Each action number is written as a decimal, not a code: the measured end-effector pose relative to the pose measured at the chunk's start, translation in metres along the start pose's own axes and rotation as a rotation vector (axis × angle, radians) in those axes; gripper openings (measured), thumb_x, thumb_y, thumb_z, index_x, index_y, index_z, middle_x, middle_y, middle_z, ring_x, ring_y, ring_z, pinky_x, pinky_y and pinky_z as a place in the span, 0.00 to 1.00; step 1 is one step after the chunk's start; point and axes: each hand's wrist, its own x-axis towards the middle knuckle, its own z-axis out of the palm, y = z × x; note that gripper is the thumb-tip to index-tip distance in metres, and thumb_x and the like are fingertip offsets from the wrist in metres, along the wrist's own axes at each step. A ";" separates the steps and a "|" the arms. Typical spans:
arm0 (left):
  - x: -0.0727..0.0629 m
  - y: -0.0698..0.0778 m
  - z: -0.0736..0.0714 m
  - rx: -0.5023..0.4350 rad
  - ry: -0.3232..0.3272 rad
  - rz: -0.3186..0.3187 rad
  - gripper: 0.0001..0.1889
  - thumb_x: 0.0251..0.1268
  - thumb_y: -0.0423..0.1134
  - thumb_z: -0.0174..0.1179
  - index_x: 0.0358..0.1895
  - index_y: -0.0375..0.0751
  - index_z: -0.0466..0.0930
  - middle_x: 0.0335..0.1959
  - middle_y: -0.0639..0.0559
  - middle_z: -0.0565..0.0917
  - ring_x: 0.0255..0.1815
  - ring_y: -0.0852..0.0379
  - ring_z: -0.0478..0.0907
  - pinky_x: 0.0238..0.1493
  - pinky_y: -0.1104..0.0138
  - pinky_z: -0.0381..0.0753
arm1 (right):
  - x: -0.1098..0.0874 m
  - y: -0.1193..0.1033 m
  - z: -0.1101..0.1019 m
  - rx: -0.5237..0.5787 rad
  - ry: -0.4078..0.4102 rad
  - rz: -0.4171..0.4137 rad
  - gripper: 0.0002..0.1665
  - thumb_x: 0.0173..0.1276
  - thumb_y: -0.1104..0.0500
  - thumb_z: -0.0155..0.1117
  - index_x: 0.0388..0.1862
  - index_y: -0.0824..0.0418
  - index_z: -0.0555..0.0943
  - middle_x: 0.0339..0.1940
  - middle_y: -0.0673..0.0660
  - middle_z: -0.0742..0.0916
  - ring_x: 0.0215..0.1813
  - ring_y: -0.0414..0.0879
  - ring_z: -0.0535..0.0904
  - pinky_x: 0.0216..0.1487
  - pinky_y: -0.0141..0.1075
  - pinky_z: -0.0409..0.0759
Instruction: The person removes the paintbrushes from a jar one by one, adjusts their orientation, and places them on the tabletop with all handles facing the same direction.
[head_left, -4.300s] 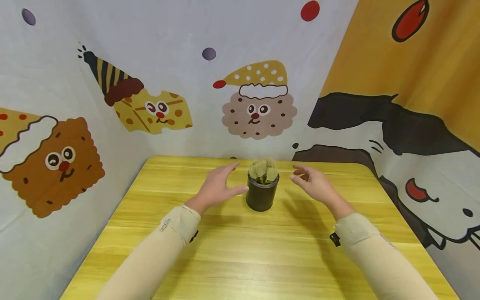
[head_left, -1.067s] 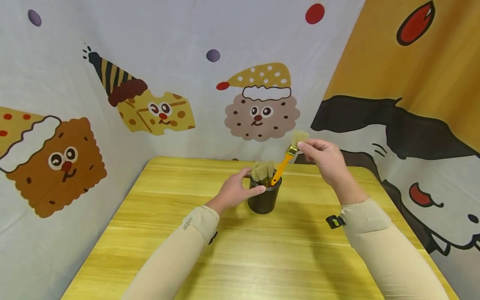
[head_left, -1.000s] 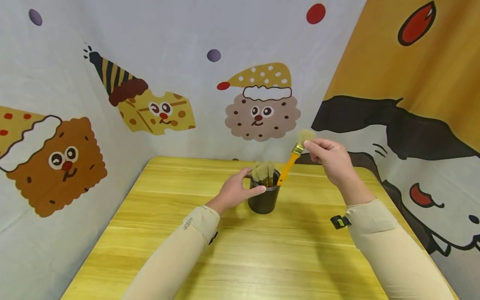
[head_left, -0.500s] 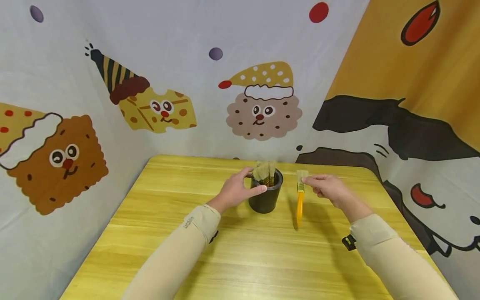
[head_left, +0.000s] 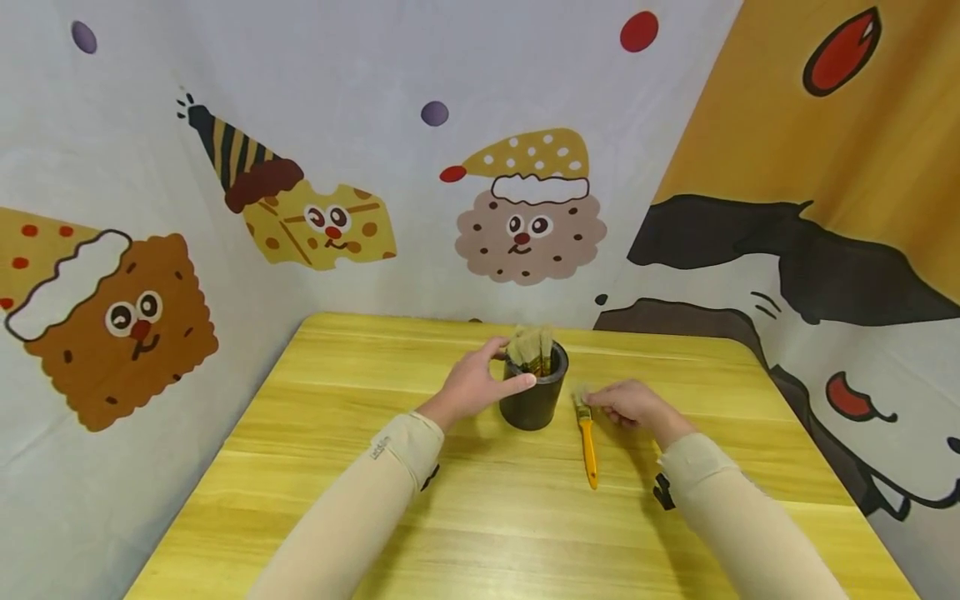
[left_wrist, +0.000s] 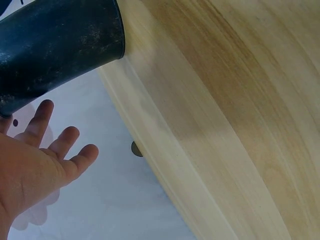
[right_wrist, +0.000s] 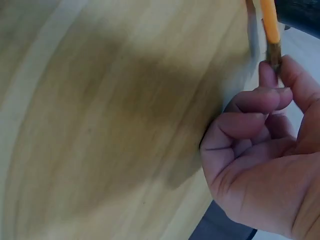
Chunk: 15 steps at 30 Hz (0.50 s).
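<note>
A black cup (head_left: 532,410) stands upright on the table, with several brushes (head_left: 529,348) in it, bristles up. My left hand (head_left: 472,387) steadies it near the rim, thumb in front and fingers behind; the left wrist view shows the cup wall (left_wrist: 60,47) and the other fingers of that hand (left_wrist: 30,167) spread off it. To the cup's right, my right hand (head_left: 632,403) pinches a yellow-handled paintbrush (head_left: 588,454) near its bristles, handle toward me. In the right wrist view, thumb and fingertips of the hand (right_wrist: 255,150) meet at the metal band below the orange-yellow handle (right_wrist: 270,22).
The wooden table (head_left: 495,517) has its back edge just beyond the cup. Behind and at both sides hangs a cloth (head_left: 360,67) printed with cartoon food figures and an animal.
My right hand has taken the paintbrush out of the cup, carried it right and lowered it to the table beside the cup. My left hand has come to the cup and stays there.
</note>
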 end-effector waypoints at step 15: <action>0.000 0.000 0.003 -0.003 0.005 -0.006 0.49 0.65 0.77 0.63 0.85 0.64 0.58 0.77 0.47 0.76 0.73 0.39 0.78 0.68 0.41 0.80 | 0.005 0.000 0.006 -0.091 -0.003 0.024 0.32 0.75 0.42 0.71 0.14 0.53 0.71 0.13 0.50 0.75 0.15 0.40 0.60 0.20 0.32 0.60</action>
